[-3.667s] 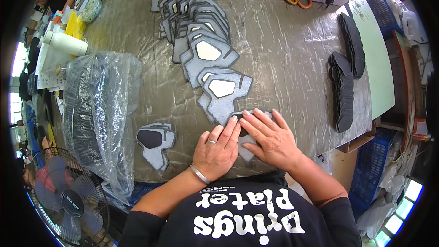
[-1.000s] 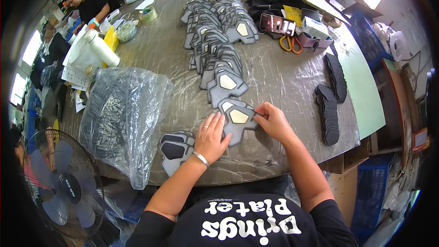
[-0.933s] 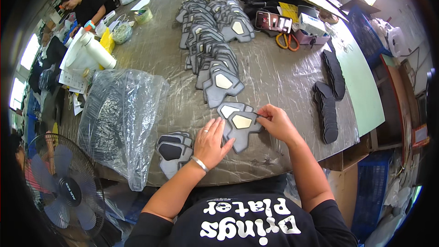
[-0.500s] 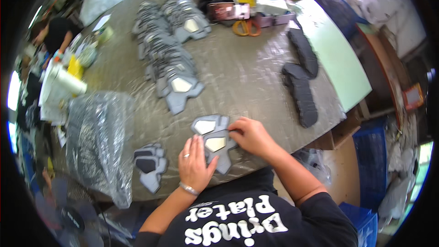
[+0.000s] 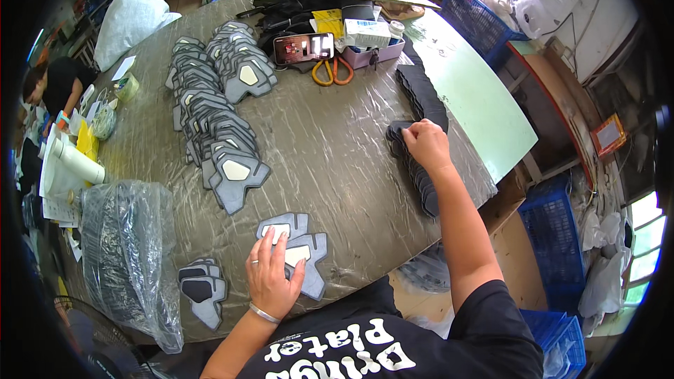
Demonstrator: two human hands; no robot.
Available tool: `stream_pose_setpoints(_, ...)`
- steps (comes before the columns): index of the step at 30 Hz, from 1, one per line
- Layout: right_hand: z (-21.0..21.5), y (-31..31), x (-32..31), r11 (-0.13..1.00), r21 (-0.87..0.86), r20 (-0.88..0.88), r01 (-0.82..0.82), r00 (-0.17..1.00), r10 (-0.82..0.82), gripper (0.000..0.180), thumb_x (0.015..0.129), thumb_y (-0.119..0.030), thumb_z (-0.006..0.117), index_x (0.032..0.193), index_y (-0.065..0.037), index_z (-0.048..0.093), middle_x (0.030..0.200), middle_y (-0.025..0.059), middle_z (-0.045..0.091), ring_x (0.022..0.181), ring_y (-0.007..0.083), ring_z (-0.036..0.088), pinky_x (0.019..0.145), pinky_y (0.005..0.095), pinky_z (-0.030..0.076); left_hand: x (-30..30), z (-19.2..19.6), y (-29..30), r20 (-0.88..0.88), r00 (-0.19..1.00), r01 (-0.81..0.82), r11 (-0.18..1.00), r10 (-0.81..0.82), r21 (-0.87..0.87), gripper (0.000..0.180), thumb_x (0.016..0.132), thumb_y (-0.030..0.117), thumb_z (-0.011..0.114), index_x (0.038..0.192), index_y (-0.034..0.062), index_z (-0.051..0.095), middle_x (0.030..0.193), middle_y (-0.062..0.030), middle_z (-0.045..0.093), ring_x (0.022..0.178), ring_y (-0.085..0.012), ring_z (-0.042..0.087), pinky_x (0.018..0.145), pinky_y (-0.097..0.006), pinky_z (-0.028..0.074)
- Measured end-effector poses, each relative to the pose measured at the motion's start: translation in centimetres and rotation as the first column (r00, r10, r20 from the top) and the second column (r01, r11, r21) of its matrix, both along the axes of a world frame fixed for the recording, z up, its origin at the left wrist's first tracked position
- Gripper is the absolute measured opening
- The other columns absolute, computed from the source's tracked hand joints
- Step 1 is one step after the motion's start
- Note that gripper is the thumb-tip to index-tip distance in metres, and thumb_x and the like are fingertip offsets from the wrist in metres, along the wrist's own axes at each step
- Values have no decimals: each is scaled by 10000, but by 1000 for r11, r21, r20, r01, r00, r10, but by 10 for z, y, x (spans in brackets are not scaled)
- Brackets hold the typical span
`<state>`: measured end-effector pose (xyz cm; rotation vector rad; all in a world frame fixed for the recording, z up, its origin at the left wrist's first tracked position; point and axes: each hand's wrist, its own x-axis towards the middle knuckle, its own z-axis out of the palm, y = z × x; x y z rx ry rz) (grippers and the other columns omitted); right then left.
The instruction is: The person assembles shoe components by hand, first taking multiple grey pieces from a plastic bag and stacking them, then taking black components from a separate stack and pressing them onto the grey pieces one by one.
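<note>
My left hand (image 5: 270, 277) lies with its fingers stretched out over two grey cut pads (image 5: 314, 274) with cream patches, at the table's near edge. My right arm reaches out to the right, where my right hand (image 5: 428, 146) pinches the end of an overlapping row of black pads (image 5: 420, 186); the fingertips partly hide what they grip. Left of my left hand sits a small stack of grey pads with a black patch on top (image 5: 203, 291). Farther off, long overlapping rows of grey pads with cream patches (image 5: 228, 168) stretch away from me.
A clear plastic bag (image 5: 130, 260) of dark goods lies at the left table edge. Orange-handled scissors (image 5: 332, 72), a phone (image 5: 303, 49) and a purple box (image 5: 375, 57) stand at the back. A pale green board (image 5: 484, 98) borders the right side. Another person (image 5: 63, 88) works at far left.
My right hand has left the grey pads and moved right and away to the black row. My left hand stays on the grey pads. The view has shifted slightly.
</note>
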<state>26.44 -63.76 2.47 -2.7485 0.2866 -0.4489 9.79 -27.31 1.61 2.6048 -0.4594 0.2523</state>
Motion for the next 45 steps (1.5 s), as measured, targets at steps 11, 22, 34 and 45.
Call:
stream_pose_setpoints(11,-32,-34,-10,268,954,227,-137,911,-343,201,999,-159,532,950,10,630,866,52,631,715,137,635,707,314,604,-1,-8,-2,-41,999,6,996,-9,-87,553,803,184,705,1289,-21,538,1393,-211,472,1230,-394,454,1040,-471,354)
stream_pose_setpoints(22,22,122,-88,825,-27,618,-565,639,458,131,727,-19,753,822,-60,672,855,103,680,709,235,658,626,313,542,-2,16,-12,-181,975,-42,695,-128,-718,424,878,158,695,1238,-22,564,1281,-173,570,1127,-282,578,952,-376,462)
stream_pose_setpoints(34,24,172,-153,538,621,194,-571,776,600,487,736,-113,835,1171,-40,629,1012,113,667,853,207,681,717,302,570,-10,4,11,-559,827,-503,353,-69,-789,142,928,97,664,939,-44,679,785,-40,696,697,-68,654,603,-210,509)
stream_pose_setpoints(45,6,169,-155,538,842,-303,-38,792,530,203,868,-134,744,786,18,637,618,-1,583,561,27,485,492,221,400,-18,11,26,-449,894,-304,748,8,-590,257,849,148,742,1052,8,669,978,-86,677,773,-161,643,670,-290,516)
